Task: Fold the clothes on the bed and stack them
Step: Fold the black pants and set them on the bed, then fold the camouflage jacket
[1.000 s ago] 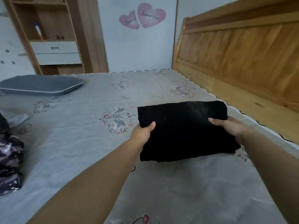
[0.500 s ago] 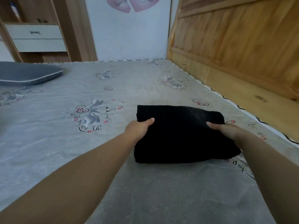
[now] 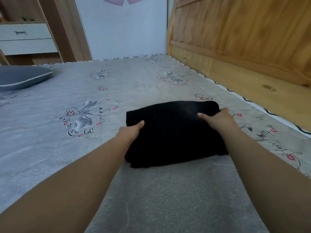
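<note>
1. Since the earlier frames, the folded black garment had come down from mid-air onto the bed, and the view had tipped lower and closer to the headboard side.
2. Nearest the camera, two bare forearms reached forward over the grey printed sheet.
3. The left hand held the garment's left edge, thumb on top and fingers tucked out of sight beneath, so its grip was closed on the cloth.
4. The right hand clasped the garment's far right corner, thumb on top and fingers curled round the edge, its grip likewise closed on the cloth.
5. The garment lay flat on the sheet between a swan-and-heart print on the left and red lettering on the right.
6. Farther off, a grey pillow rested at the left edge of the bed.
7. Along the right ran the wooden headboard; beyond the bed stood a white wall and a wooden cabinet with white drawers.
</note>
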